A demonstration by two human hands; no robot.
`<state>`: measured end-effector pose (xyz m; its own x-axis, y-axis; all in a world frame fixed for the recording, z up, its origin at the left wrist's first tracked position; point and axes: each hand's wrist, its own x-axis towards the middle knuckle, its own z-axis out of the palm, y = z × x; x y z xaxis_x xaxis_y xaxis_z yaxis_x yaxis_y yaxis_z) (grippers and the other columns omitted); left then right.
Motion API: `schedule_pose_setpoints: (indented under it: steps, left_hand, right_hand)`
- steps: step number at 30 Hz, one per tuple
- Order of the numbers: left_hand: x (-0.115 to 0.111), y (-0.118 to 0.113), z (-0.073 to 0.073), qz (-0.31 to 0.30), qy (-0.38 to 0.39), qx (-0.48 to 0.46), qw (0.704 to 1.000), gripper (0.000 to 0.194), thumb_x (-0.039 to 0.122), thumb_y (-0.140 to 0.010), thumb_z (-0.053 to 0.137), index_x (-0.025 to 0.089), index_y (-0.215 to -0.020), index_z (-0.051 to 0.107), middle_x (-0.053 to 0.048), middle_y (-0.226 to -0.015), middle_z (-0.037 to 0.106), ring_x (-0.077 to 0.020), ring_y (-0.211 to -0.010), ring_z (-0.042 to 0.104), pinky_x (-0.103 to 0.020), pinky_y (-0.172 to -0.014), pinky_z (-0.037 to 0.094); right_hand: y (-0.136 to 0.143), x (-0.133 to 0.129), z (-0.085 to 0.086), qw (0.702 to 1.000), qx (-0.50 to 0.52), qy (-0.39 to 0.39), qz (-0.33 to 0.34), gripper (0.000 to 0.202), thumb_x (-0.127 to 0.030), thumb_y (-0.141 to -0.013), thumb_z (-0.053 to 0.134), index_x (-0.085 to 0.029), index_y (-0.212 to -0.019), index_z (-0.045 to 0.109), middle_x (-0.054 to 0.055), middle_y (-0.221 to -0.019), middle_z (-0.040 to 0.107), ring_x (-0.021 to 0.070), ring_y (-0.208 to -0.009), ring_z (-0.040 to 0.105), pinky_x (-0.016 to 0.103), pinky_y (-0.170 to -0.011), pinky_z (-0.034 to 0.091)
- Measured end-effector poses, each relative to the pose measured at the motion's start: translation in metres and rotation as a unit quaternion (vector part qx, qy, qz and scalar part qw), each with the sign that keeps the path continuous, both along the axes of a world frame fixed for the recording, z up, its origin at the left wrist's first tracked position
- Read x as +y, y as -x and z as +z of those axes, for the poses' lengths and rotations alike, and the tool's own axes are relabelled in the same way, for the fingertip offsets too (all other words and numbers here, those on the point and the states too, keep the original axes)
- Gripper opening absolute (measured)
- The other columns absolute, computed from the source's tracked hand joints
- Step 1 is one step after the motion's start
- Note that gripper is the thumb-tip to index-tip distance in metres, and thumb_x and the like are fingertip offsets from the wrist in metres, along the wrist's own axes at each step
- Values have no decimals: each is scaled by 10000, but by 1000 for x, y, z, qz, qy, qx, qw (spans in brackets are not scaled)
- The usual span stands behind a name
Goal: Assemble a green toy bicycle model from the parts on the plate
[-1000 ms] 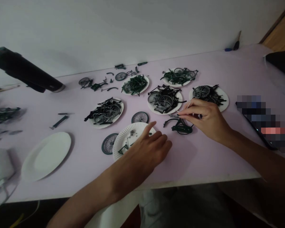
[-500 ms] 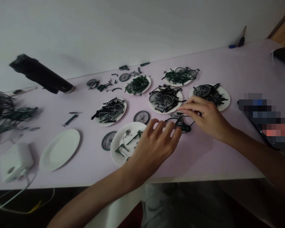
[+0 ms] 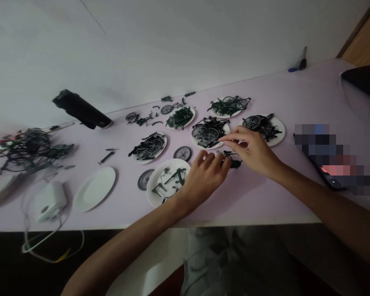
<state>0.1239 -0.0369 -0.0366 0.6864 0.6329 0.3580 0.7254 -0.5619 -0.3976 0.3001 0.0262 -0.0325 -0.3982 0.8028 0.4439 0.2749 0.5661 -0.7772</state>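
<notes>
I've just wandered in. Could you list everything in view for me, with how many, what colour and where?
Wall: one, grey, behind
Table: one, pale pink, below
Heaped plates: five, white, dark bicycle-like parts, middle and right
Ribbed plate: one, white, by left hand
Plain plate: one, white, left
Loose wheels: two, dark, around ribbed plate
Loose parts: several, dark, back; more by right hand
Tangled pile: one, dark, far left
Cylinder: one, black, back left
Box: one, white, cabled, left
Slab: one, dark, partly pixelated, right
Slim tool: one, dark, back right
Edge items: unclear
Hands: left, right, bare, centre; grip unclear
</notes>
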Motion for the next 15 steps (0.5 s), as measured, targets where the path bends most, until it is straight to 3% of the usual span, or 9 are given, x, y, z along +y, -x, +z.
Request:
schedule_pose_setpoints:
  steps: [5, 10, 13, 15]
  left_hand:
    - [14, 20, 16, -50, 55, -102, 992, 81, 145, -997, 521, 147, -1034, 593, -41, -905, 706, -191, -849, 636, -328, -782, 419]
    - [29, 39, 16, -94, 97, -184, 974, 84, 153, -1006, 531, 155, -1069, 587, -36, -934, 715, -169, -853, 626, -322, -800, 434]
    - [29, 48, 12, -106, 143, -213, 961, 146, 123, -1017, 493, 147, -1140, 568, -60, -974, 704, -170, -887, 614, -318, -800, 457]
    - [27, 52, 11, -114, 176, -222, 952, 180, 97, -1021, 459, 143, -1162, 562, -66, -990, 700, -169, -909, 612, -320, -815, 473]
  right_hand:
    - [0, 0, 0, 997, 48, 67, -1, 258, -289, -943, 584, -173, -1075, 773, 35, -825, 641, 95, -597, 529, 237, -530, 410]
    - [-1, -1, 6, 987, 23, 159, 1, 315, -335, -936, 584, -154, -1118, 767, -38, -542, 525, 101, -500, 464, 242, -486, 376]
    - [0, -3, 9, 989, -6, 147, -15, 267, -316, -918, 610, -181, -1064, 787, -4, -619, 629, 109, -530, 506, 251, -510, 412]
    - [1, -5, 11, 991, -30, 125, -20, 245, -306, -923, 603, -215, -1053, 789, 39, -849, 737, 105, -560, 529, 255, -521, 434]
